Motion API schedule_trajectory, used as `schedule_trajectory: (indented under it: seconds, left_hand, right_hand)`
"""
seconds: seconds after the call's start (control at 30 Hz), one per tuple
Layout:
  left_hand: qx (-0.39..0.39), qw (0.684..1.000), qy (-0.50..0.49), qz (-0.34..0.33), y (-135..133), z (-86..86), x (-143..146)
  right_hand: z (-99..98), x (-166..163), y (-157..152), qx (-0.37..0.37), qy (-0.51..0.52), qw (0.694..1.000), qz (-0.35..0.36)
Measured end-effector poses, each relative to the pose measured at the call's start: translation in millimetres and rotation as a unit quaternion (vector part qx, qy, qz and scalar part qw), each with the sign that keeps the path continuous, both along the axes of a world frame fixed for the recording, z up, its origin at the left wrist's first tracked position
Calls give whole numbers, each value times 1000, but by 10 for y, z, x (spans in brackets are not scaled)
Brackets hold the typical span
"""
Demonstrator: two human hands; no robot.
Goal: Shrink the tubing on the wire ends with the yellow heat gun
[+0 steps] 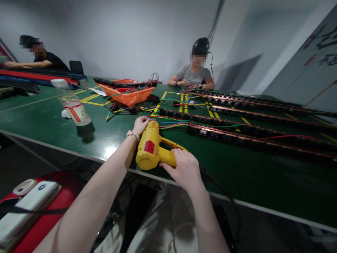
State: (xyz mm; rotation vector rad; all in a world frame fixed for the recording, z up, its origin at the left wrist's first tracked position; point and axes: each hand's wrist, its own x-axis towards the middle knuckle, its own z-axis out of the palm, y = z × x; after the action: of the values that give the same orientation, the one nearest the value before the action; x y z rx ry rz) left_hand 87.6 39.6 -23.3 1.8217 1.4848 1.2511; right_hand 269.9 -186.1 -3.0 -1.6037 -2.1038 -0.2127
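My right hand [184, 168] is wrapped round the handle of a yellow heat gun [150, 147] that lies near the front edge of the green table [250, 175]. Its nozzle points away from me toward a bundle of coloured wires [168, 123]. My left hand [140, 125], with a bead bracelet at the wrist, is closed at the nozzle end, beside the wires; what its fingers pinch is hidden. Long copper-coloured strips with black sockets [237, 138] run off to the right from the wires.
A clear plastic bottle [72, 103] stands at the left. An orange basket [126, 93] with parts sits behind the wires. One person sits at the table's far side, another at the far left. A red case with phones [28, 207] lies below left.
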Motion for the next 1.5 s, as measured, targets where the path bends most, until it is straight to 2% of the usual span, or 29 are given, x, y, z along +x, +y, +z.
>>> schedule_trajectory:
  seconds: [0.17, 0.6, 0.77, 0.93, 1.17, 1.3, 1.5]
  left_hand:
    - [16, 1000, -16, 6, -43, 10, 28]
    - [22, 997, -69, 4, 8, -47, 30]
    - [26, 998, -60, 9, 35, -74, 43]
    - [23, 999, -23, 24, 49, -83, 56]
    - [25, 999, -22, 29, 66, -106, 63]
    - [25, 999, -29, 26, 64, -98, 65]
    - [11, 1000, -26, -4, 62, -25, 22]
  right_hand:
    - [45, 216, 1, -2, -7, 1000, 5]
    - [3, 738, -172, 29, -33, 996, -75]
    - [-9, 817, -197, 31, -42, 993, -102]
    - [12, 775, -210, 11, -41, 993, -110]
    - [-40, 546, -209, 55, -14, 991, -124]
    - [-58, 378, -170, 60, 1, 993, -104]
    - [-29, 100, -114, 21, 35, 998, -53]
